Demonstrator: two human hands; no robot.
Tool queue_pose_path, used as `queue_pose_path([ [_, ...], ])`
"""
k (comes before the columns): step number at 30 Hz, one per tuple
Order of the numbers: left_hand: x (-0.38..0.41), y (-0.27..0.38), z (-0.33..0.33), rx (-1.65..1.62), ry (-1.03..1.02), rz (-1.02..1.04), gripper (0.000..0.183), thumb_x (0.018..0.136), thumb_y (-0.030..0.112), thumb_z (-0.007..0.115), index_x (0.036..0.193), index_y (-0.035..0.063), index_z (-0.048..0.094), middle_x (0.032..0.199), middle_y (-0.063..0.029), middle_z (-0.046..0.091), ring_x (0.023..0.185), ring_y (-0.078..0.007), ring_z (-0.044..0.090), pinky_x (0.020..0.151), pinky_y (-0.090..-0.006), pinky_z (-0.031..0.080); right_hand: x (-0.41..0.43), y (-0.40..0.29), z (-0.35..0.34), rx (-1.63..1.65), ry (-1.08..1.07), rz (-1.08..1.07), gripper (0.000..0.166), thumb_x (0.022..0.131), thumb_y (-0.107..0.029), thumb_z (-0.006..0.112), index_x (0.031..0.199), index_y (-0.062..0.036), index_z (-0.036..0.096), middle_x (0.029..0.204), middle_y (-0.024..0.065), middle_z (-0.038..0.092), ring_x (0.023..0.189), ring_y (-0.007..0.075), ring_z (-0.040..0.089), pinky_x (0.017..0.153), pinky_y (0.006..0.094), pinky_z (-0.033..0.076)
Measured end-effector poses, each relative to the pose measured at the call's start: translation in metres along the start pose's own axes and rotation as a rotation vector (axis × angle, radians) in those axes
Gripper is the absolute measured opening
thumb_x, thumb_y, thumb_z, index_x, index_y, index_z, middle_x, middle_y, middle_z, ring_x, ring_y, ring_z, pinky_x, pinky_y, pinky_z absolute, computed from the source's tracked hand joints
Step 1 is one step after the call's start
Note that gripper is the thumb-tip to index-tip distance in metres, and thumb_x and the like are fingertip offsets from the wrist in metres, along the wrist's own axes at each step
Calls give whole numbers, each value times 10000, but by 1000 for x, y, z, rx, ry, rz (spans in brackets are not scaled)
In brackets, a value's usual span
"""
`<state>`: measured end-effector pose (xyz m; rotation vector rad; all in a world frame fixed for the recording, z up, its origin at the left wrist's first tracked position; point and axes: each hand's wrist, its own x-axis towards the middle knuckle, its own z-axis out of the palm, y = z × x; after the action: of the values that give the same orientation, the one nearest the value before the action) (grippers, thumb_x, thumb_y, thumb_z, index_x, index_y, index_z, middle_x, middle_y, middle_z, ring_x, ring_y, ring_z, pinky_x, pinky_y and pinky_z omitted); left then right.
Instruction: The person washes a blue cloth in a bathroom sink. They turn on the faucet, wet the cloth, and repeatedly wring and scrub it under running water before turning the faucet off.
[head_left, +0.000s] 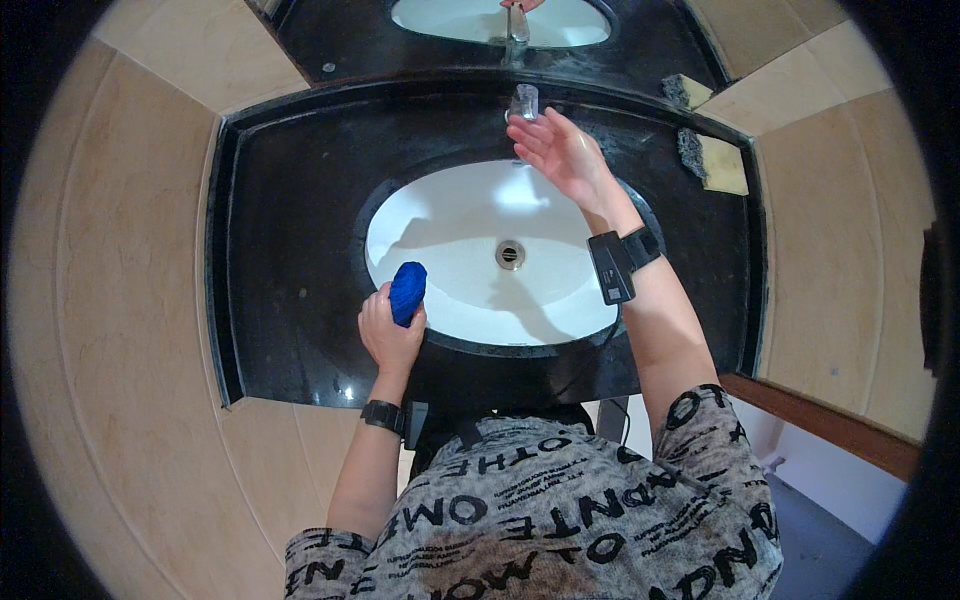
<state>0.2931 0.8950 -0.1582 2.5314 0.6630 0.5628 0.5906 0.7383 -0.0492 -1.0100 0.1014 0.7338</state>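
My left hand (391, 334) grips a bunched blue cloth (408, 294) over the left front rim of the white oval sink (450, 277). Above the back of the basin, my right hand (559, 154) is stretched out with its fingers extended and nothing in it. Its fingertips are beside the chrome faucet (526, 103), perhaps touching it; the contact is not clear. Part of the faucet is hidden behind those fingers. A round metal drain (510, 255) sits in the middle of the basin, and no water stream is visible.
Dark stone countertop (292, 225) surrounds the sink. At the back right lie a yellow sponge (724, 165) and a grey scouring pad (691, 152). A mirror (450, 56) behind the counter reflects the sink and faucet. Tiled walls (127, 225) close in both sides.
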Motion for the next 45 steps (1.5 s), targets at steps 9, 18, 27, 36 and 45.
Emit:
queue_pose_path([
  [9,0,-2,0,-8,70,34,506,688,245,739,1106,30,553,944,-134,595,890,-314,568,776,-399,433,1,-4,1,-179,12,77,341,1015,-255,397,1137,25,548,1072,157,646,925,205,652,781,315,560],
  [18,-1,-3,4,3,63,6,503,687,247,735,1105,22,567,965,-145,609,910,-321,576,806,-411,442,12,-2,-1,-233,53,109,268,1004,-227,414,1034,-14,573,930,99,657,821,177,656,722,297,557],
  [27,-2,-5,3,-9,71,21,512,681,257,734,1100,17,566,961,-148,608,902,-325,576,798,-414,442,9,3,1,-268,53,70,257,999,-239,420,1021,-30,568,899,77,641,794,168,651,699,284,556],
  [36,-1,-7,4,-1,64,23,504,683,259,733,1089,15,561,936,-141,600,879,-319,573,770,-407,442,11,9,0,-280,31,39,279,1005,-265,408,1014,-34,565,876,55,628,717,134,629,622,261,534],
  [45,1,-5,4,-18,34,5,501,685,264,729,1095,30,560,931,-136,599,869,-314,572,767,-403,441,-7,120,-77,-1380,-67,199,257,908,-280,571,951,-60,697,722,49,632,662,111,622,560,296,493],
])
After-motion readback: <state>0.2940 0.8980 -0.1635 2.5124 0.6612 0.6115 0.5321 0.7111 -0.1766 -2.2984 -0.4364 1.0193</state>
